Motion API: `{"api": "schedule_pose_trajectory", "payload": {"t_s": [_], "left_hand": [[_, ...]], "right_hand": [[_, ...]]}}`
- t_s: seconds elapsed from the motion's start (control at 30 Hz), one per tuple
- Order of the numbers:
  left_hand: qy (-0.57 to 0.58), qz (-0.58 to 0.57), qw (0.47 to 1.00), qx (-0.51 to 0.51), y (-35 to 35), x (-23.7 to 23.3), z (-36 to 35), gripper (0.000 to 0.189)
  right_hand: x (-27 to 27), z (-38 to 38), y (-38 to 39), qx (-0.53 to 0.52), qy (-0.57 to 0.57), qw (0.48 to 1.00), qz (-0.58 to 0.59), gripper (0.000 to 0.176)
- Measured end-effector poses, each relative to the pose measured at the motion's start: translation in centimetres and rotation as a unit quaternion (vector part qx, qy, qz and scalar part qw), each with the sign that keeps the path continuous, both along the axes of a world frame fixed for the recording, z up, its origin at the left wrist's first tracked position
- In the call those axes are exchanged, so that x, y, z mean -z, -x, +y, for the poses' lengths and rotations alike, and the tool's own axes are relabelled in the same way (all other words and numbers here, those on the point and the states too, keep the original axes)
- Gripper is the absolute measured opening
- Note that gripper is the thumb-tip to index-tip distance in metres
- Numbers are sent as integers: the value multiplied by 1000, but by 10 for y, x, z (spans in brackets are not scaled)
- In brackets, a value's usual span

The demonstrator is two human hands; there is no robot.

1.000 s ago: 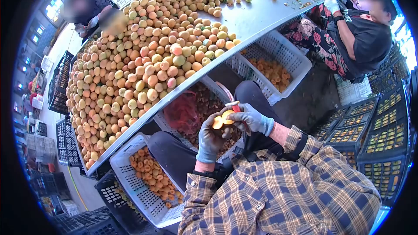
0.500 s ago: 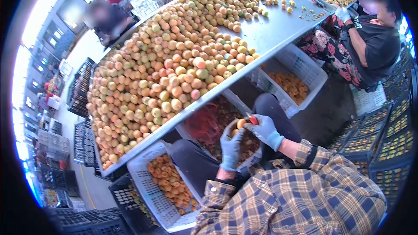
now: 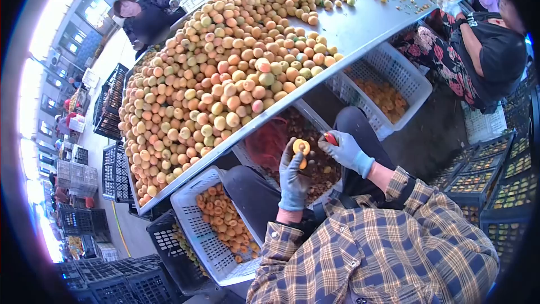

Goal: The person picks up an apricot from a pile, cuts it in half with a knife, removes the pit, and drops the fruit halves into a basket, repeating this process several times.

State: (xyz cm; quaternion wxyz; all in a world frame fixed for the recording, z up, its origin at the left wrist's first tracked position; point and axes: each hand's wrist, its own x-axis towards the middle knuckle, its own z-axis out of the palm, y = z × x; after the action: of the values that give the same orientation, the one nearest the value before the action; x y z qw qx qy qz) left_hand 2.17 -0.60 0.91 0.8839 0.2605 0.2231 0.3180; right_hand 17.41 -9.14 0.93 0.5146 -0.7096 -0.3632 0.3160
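My left hand (image 3: 293, 179), in a grey-blue glove, holds a cut-open apricot (image 3: 301, 147) upright between its fingers. The dark stone shows in the orange flesh. To its right, my right hand (image 3: 350, 153), also gloved, is closed on a small red-handled tool (image 3: 331, 138); its tip is too small to make out. The two hands are slightly apart. Beneath them a crate (image 3: 323, 117) holds dark scraps and red netting (image 3: 266, 143). Whole apricots (image 3: 225, 73) lie heaped on the metal table (image 3: 360, 31) beyond.
A white crate (image 3: 183, 200) of apricot halves stands left of my legs, beside a black crate (image 3: 163, 236). Another white crate (image 3: 419, 81) is at right. Co-workers sit at right (image 3: 489, 50) and across the table (image 3: 149, 17). Stacked crates (image 3: 478, 174) stand at far right.
My hands have moved apart. The apricot in my left hand now shows its cut face and stone, and the red tool in my right hand has come away from it. The view has shifted slightly.
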Motion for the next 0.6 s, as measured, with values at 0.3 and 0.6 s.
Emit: {"api": "schedule_pose_trajectory", "payload": {"t_s": [0.3,0.6], "left_hand": [[-194,139,971,-11,-5,5,-10,35],[-290,223,930,-29,13,-12,-19,32]], "right_hand": [[-10,5,7,-54,-2,999,-2,29],[-9,9,16,-119,-15,989,-83,16]]}}
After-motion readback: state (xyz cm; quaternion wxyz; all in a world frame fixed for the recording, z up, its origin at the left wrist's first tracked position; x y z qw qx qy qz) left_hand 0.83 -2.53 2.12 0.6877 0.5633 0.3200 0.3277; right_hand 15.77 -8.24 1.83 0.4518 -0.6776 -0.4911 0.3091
